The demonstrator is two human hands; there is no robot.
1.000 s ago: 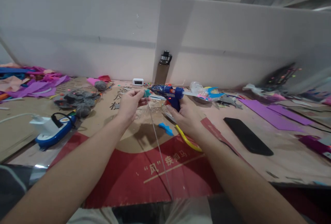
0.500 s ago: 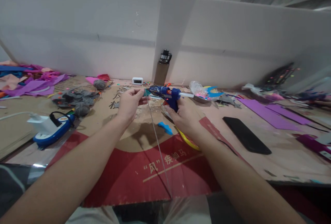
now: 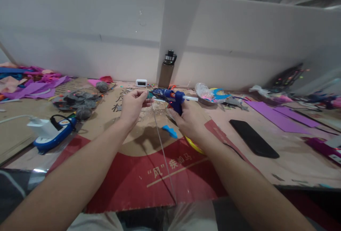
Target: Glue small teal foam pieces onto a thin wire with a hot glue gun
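Blue glue gun (image 3: 172, 95), pointing left, long axis crosswise

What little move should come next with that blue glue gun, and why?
Perhaps the right grip should gently squeeze out a small dab: it holds the glue gun, a glue stick sits in the back, and the front end points at the teal piece pinched in the left grip. Whether they touch is too small to tell.

A printed red-and-brown cardboard sheet (image 3: 128, 183) covers the middle of this pinkish bench (image 3: 290, 156). To its right lie a black smartphone (image 3: 254, 138) and purple sheets (image 3: 277, 117); a dark bottle (image 3: 166, 74) stands at the back, near a small digital clock (image 3: 141, 83).
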